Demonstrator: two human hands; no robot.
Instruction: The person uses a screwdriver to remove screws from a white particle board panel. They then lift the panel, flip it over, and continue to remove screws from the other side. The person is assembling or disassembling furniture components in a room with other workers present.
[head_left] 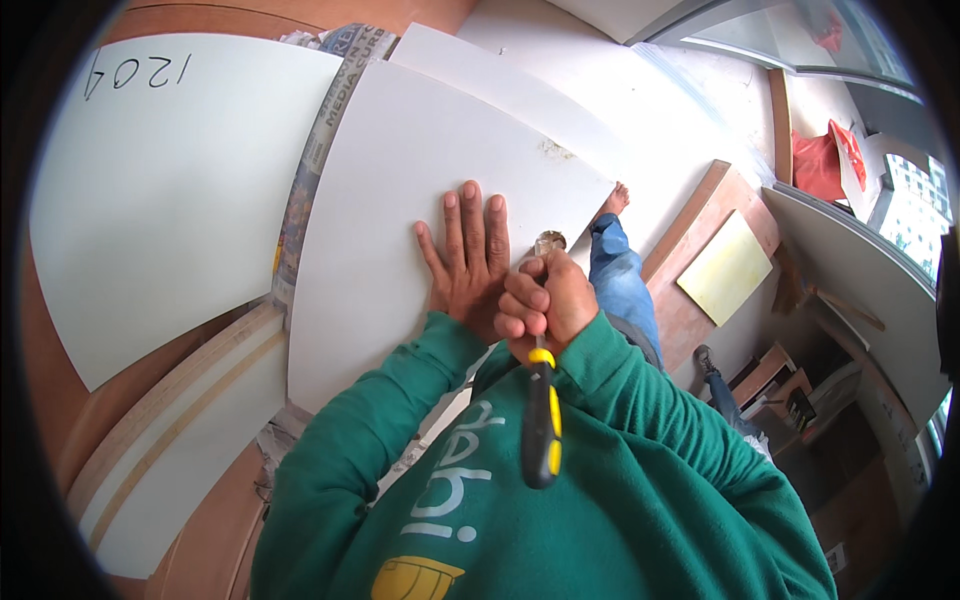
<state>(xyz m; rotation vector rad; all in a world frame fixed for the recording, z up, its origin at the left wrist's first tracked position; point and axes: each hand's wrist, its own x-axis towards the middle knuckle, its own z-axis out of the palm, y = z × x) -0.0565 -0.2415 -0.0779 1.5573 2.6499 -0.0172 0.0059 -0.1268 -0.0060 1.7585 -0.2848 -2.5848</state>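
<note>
My left hand (468, 255) lies flat on a white board (370, 200), its fingers spread. Closed in a fist, my right hand (548, 300) grips the shaft of a screwdriver (541, 430). The screwdriver's black and yellow handle sticks out below the fist toward my body. Just beyond the fist, a round recess (550, 240) with a rough brown rim shows near the board's right edge. A shiny piece lies partly in it, but I cannot make out what it is. The screwdriver's tip is hidden by my hand.
Another white panel (180, 190) with handwriting lies at the left, with newsprint (330, 120) between the boards. Small debris (555, 150) dots the board. My bare foot (616, 198) is by its right corner. A yellow sheet (725, 268) lies on a wooden panel (690, 235); another person's leg (718, 390) shows at right.
</note>
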